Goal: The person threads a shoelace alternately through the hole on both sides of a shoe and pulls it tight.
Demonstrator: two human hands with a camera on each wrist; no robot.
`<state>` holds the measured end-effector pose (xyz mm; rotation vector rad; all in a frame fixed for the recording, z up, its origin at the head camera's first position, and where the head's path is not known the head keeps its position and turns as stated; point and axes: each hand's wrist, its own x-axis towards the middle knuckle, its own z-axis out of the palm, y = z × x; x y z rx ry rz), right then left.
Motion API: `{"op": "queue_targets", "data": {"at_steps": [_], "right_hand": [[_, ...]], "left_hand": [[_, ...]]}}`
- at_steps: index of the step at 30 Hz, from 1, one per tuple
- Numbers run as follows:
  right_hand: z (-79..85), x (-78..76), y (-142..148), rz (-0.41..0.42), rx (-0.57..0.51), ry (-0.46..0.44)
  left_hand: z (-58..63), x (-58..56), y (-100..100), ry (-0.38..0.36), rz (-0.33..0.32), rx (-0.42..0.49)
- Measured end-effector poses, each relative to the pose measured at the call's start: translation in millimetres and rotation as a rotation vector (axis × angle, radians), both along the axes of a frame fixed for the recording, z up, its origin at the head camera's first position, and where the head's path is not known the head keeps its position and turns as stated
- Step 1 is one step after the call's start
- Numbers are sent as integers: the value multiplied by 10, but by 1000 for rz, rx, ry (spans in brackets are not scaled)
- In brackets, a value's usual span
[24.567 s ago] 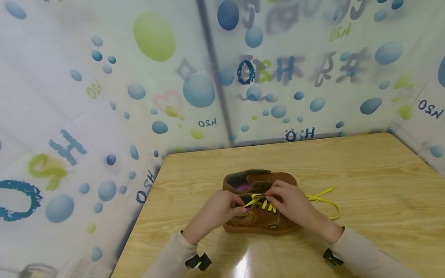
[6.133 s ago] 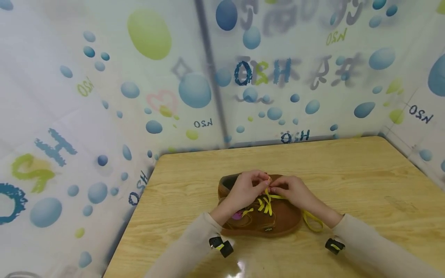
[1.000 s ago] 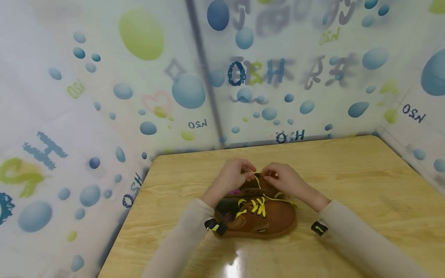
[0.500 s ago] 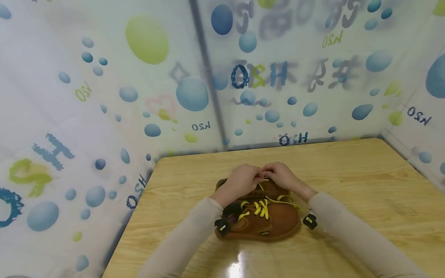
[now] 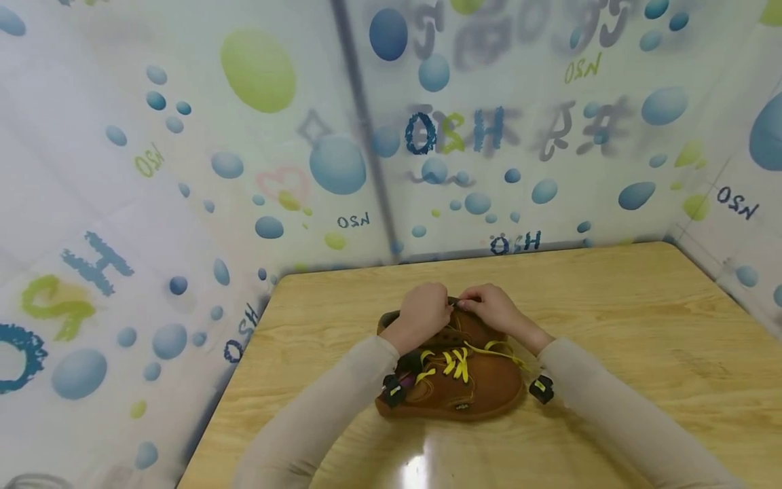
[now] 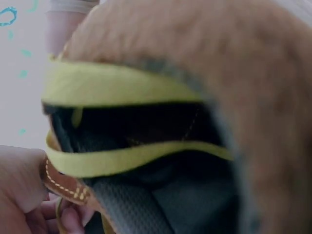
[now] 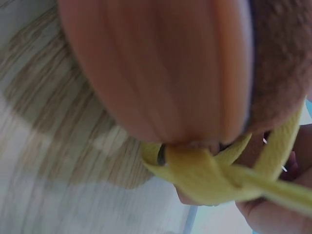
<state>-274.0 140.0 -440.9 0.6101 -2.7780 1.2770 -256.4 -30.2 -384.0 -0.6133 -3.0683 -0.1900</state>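
Two brown shoes stand side by side on the table, toes to the right. The near shoe [image 5: 489, 390] has a yellow shoelace [image 5: 461, 367] through its eyelets. Both hands are over the far shoe [image 5: 479, 331], at the top of its eyelet flap. My left hand [image 5: 425, 314] curls its fingers there; in the left wrist view they pinch a thin yellow lace beside the stitched flap [image 6: 66, 185]. My right hand [image 5: 497, 311] brings thumb and forefinger together opposite it, at the lace's end, largely hidden. Yellow lace [image 7: 200, 175] loops past the toe in the right wrist view.
A loose length of yellow lace [image 5: 513, 356] trails right from between the shoes. The wooden table [image 5: 611, 319] meets printed fabric walls [image 5: 519, 136] at its back and sides. Each wrist wears a small black camera, such as the right one [image 5: 541, 389].
The hands were at the near shoe 24.6 seconds ago; now they are at the far one. In the last half second the left hand turned, and the strand between the hands dropped from sight.
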Motion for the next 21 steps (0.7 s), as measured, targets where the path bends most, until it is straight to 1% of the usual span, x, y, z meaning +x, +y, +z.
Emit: {"op": "queue_targets", "data": {"at_steps": [4, 7, 13, 21], "right_hand": [[22, -1, -4, -6, -7, 3], [31, 7, -6, -7, -13, -3], [26, 22, -1, -8, -31, -9], [5, 38, 1, 6, -41, -9]], "left_hand": [[-9, -58, -6, 26, -33, -46], [-13, -78, -6, 34, -55, -50], [-24, -75, 7, 56, -50, -27], [-55, -54, 30, 54, -55, -8]]}}
